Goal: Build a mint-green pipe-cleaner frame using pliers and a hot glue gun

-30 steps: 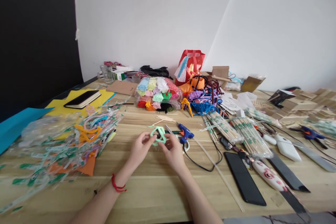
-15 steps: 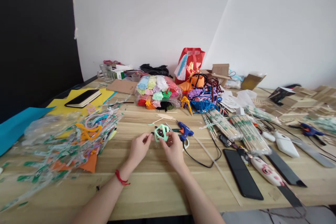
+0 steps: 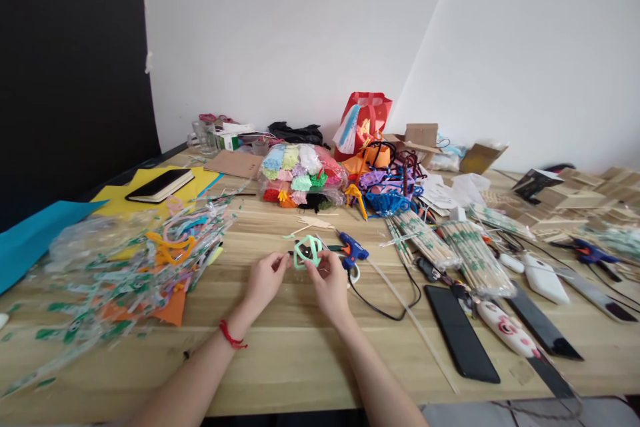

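A small openwork frame of mint-green bent strips [image 3: 300, 263], which look like pipe cleaner, is held up just over the table. My right hand [image 3: 331, 287] pinches it at its right side between thumb and fingers. To its left, my left hand [image 3: 266, 278] has thumb and forefinger pressed together close beside the frame; what sits between them is too small to make out. A red string bracelet [image 3: 231, 335] circles my left wrist. Just behind my right hand lies a blue glue gun [image 3: 354, 248], and thin wooden sticks [image 3: 315, 222] lie beyond the frame.
Left: a heap of plastic wrappers [image 3: 125, 280], yellow sheets and a black notebook [image 3: 160, 185]. Behind: a bag of colourful pipe cleaners [image 3: 303, 177]. Right: bundled sticks [image 3: 477, 257], a black phone [image 3: 461, 333] and a clear glue stick [image 3: 410, 317]. The glue gun's cord loops nearby.
The mint-green frame has turned slightly in my fingers. Both hands keep nearly the same place and grip; the camera view has shifted a little.
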`<state>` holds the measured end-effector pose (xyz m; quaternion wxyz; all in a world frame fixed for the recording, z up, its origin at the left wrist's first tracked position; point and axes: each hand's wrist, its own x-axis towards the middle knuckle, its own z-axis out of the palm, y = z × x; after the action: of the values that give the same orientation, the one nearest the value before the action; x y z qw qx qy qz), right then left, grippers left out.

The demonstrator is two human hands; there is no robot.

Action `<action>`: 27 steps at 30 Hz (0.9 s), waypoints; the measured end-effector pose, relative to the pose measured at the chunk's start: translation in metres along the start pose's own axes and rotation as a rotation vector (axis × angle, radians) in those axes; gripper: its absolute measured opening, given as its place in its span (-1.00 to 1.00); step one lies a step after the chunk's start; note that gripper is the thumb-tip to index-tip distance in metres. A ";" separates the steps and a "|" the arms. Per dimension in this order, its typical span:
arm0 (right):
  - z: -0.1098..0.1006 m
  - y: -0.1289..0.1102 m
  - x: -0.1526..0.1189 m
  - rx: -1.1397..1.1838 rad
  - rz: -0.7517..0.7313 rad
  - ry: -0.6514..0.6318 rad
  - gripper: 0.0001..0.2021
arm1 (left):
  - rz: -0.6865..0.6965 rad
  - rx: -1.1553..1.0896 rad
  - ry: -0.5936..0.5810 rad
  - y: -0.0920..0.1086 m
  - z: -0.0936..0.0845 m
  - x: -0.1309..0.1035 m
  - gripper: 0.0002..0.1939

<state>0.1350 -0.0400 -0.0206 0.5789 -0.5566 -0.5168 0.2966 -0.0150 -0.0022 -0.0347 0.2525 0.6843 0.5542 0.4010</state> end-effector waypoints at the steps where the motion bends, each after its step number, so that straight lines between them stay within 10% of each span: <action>1: 0.000 0.000 0.000 0.003 0.006 0.004 -0.74 | 0.000 0.003 -0.001 0.000 0.000 0.000 -0.68; 27: -0.004 -0.015 -0.001 -0.020 -0.081 -0.029 -0.80 | 0.263 -0.123 0.118 0.013 -0.003 -0.003 -0.82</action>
<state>0.1352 -0.0456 -0.0063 0.5772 -0.5369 -0.5501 0.2756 -0.0110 -0.0089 -0.0235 0.2065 0.7094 0.4480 0.5033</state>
